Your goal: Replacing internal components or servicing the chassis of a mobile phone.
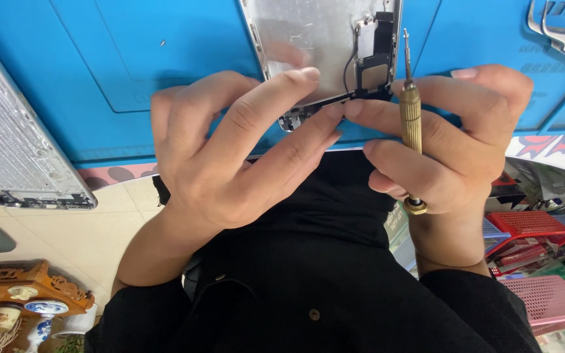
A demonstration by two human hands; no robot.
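Item 1: phone shell (308, 39), silver, opened, lying on the blue mat (132, 72) at the near edge. Inner side faces up, so its parts can be reached.

Item 2: left hand (230, 157), fingers pinched on the shell's lower edge, apparently steadying it.

Item 3: right hand (446, 131), closed around a brass screwdriver (411, 124). The tool is parked upright between the fingers, tip pointing away, which frees thumb and forefinger to pinch a black flex part (354, 97) at the shell's bottom. The 2 hands meet fingertip to fingertip there.

Item 4: black speaker block (377, 59) seated in the shell, just above the flex.

Surroundings: a 2nd metal frame (14, 150) on the mat's left; tweezers (564, 33) far right; red baskets (531, 225) and a carved wooden stand (27, 284) on the floor below. The fingers hide the shell's lower corner.
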